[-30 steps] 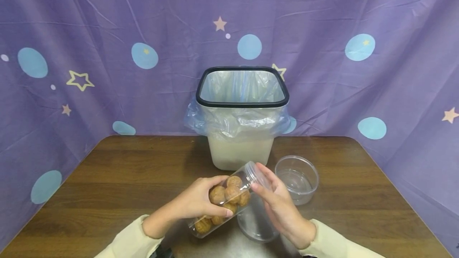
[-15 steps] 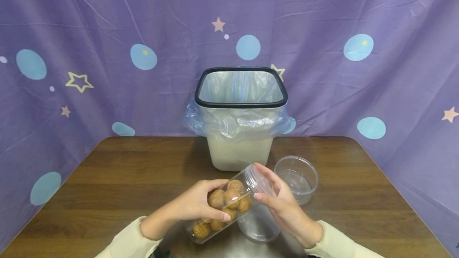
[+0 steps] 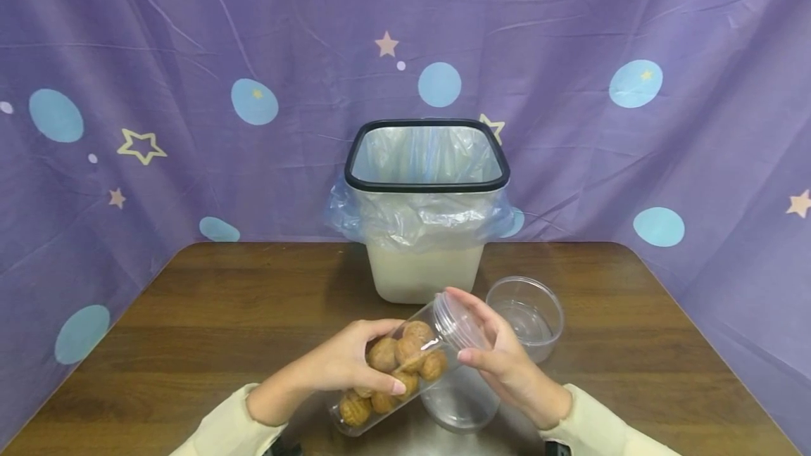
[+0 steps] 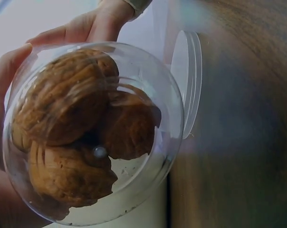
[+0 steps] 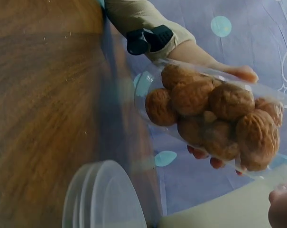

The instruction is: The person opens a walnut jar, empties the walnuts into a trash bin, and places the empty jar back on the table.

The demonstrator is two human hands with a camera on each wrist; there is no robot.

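- Head view: the left hand (image 3: 351, 361) wraps round a clear jar (image 3: 395, 371) of walnuts (image 3: 405, 357), tilted above the desk's (image 3: 209, 315) near edge. The right hand (image 3: 507, 364) curls its fingers on the jar's lid (image 3: 459, 319). An empty tub (image 3: 526, 315) stands just right, a lined bin (image 3: 426, 210) at the far edge.
- Left wrist view: jar bottom (image 4: 93, 133) fills the frame, walnuts (image 4: 67, 104) pressed against it, thumb and fingers clasped round; a second lid (image 4: 187, 80) lies on the desk.
- Right wrist view: the left hand (image 5: 219, 71) cradles the jar (image 5: 214, 118); the right hand shows only a fingertip (image 5: 282, 209).
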